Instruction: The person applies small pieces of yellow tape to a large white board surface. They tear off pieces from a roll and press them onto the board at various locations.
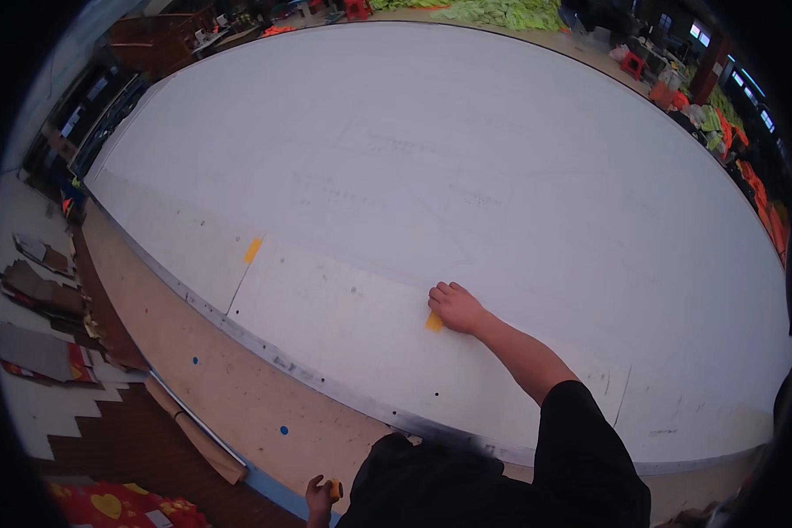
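Note:
My right hand reaches onto the large white sheet spread over the table. Its fingers are bent and close together, over the upper end of a short strip of yellow tape at the sheet's near edge. Low in the view, off the table's near edge, my left hand is closed around a small roll of yellow tape. A second yellow tape strip lies farther left along the same edge, beside a seam in the white tabletop.
A metal strip borders the table's near side, with a tan board below it. Stacked flat pieces and a long cardboard-wrapped roll sit at left. Orange and green cloth is heaped beyond the right edge.

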Demonstrator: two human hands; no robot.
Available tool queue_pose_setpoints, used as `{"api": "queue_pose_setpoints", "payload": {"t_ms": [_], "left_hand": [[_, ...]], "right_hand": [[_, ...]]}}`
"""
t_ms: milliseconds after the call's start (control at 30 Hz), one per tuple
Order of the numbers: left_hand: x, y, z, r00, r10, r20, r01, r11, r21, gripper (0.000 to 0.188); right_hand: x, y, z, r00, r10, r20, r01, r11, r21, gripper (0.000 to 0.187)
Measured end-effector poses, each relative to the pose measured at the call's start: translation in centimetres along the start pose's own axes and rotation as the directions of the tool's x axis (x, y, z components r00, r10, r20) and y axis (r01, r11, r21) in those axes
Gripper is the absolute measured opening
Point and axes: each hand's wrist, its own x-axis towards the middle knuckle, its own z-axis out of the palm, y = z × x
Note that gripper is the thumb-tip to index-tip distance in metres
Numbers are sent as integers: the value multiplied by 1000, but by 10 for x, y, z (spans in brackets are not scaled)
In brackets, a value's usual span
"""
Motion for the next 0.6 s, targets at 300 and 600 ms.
{"api": "queue_pose_setpoints", "payload": {"t_ms": [300, 600], "left_hand": [[17, 34, 3, 986, 140, 89, -144, 989, 38, 51], [-16, 131, 52, 712, 513, 479, -552, 831, -70, 23]], "right_hand": [[-64, -69, 1, 938, 208, -277, -212, 977, 15, 16], [-174, -225, -23, 354, 934, 56, -409, 101, 907, 20]]}}
